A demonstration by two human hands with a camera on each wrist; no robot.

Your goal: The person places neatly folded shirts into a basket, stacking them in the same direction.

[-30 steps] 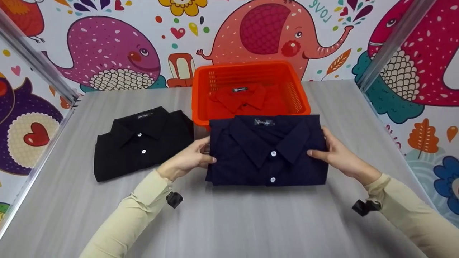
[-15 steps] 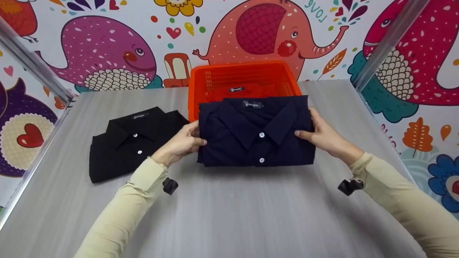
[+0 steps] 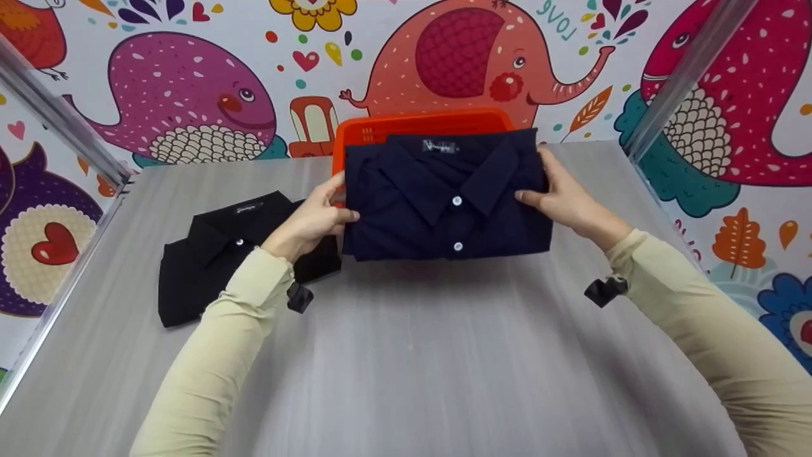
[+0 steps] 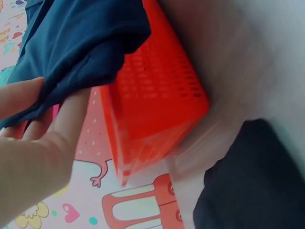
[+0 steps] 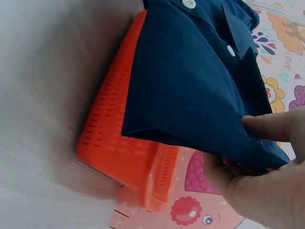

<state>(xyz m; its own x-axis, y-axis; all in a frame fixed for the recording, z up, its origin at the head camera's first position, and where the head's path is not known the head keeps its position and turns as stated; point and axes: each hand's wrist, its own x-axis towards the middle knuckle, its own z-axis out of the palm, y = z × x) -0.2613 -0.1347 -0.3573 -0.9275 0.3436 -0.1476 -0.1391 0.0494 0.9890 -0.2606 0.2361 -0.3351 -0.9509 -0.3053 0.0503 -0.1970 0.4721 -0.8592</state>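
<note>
A folded navy shirt [image 3: 406, 222] with white buttons and a collar label is held up in front of and above the orange basket [image 3: 340, 143]. My left hand [image 3: 317, 216] pinches its left edge, thumb on top and fingers underneath. On the opposite edge my right hand [image 3: 574, 197] grips the same way. Both wrist views show the navy shirt [image 4: 86, 43] between thumb and fingers, with the basket [image 5: 114, 119] below and beyond it. In the head view the shirt hides most of the basket and what lies inside.
A folded black shirt [image 3: 196, 279] lies on the grey table [image 3: 406, 368] to the left, partly behind my left forearm. A wall with cartoon animals [image 3: 190, 95] stands behind the basket, with metal posts [image 3: 691, 76] at the corners.
Both hands have carried the navy shirt away from me and slightly left, from in front of the basket to over it. The red shirt seen inside the basket earlier is now hidden.
</note>
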